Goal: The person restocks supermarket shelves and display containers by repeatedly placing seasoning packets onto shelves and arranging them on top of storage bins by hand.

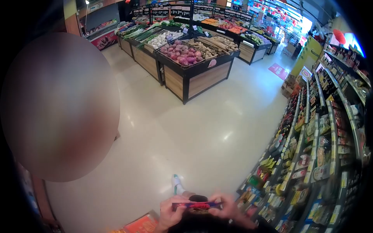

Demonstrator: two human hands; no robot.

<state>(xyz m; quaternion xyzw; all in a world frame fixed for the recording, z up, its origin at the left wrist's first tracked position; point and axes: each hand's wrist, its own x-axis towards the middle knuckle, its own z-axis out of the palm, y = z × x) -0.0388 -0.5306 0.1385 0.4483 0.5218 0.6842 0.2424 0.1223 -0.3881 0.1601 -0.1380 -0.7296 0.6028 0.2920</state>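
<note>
A probable dark, reddish packet (198, 205) is held level.

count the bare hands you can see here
2: the left hand holds the left end of the dark and red item, the right hand its right end. The blurred patch at left may hide others.

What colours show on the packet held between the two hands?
The packet shows red and dark blue, best seen in the head view.
</note>
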